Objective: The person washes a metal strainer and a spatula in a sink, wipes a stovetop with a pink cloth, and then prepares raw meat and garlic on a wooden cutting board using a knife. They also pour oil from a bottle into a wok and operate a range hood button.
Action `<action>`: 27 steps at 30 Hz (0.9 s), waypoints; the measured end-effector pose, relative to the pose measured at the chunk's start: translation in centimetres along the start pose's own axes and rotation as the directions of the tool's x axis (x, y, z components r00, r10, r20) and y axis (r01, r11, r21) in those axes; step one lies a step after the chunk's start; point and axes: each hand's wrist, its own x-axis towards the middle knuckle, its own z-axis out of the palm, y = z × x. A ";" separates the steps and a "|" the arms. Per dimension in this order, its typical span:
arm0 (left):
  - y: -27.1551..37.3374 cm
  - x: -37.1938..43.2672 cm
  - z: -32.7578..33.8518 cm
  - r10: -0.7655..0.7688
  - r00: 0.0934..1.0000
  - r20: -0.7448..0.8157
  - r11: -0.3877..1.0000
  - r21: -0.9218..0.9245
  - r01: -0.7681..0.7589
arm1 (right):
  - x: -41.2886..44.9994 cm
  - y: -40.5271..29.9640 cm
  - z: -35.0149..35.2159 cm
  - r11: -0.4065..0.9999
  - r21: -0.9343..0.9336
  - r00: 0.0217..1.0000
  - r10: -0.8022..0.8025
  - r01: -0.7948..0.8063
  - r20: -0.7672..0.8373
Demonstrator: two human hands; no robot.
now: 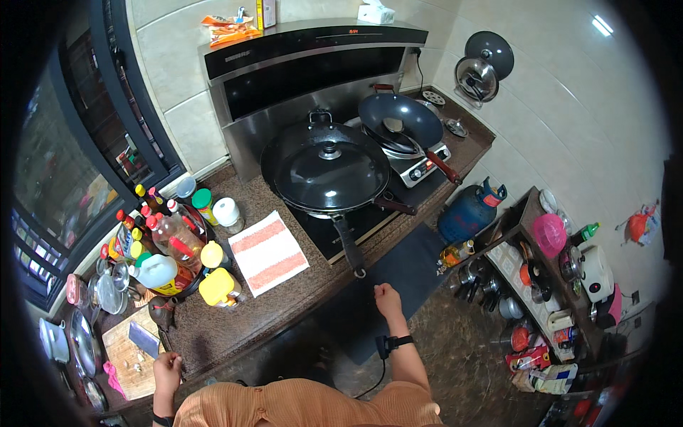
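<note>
My left hand (168,371) is at the counter's edge, fingers curled, beside a wooden cutting board (125,349) with a cleaver (143,339) and small pale pieces on it; whether it holds anything I cannot tell. My right hand (388,301) hangs over the floor mat with its fingers curled in and nothing seen in it. It is just beyond the handle end of a frying pan (349,245). A dark wok under a glass lid (315,179) stands on the stove. A second wok (408,118) with a ladle in it sits on an induction cooker (421,169).
A red-striped cloth (269,253) lies on the counter, beside sauce bottles (179,243) and jars. A blue gas cylinder (467,214) stands on the floor at the right. An oil bottle (453,254) is near the shelf unit (555,277). A range hood (315,64) rises behind the stove.
</note>
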 end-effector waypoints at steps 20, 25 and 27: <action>4.8 -4.8 6.3 -0.227 0.974 0.023 0.968 0.118 0.223 | 36.9 -7.8 -10.4 0.961 -0.212 0.894 -0.245 0.175 -0.374; 5.0 -4.9 6.9 -0.179 0.984 0.024 0.973 0.153 0.173 | 36.8 -7.7 -10.8 0.944 -0.232 0.888 -0.304 0.233 -0.345; 5.4 -4.7 7.1 -0.235 0.971 0.054 0.961 0.162 0.223 | 36.4 -7.8 -11.0 0.944 -0.239 0.892 -0.302 0.230 -0.337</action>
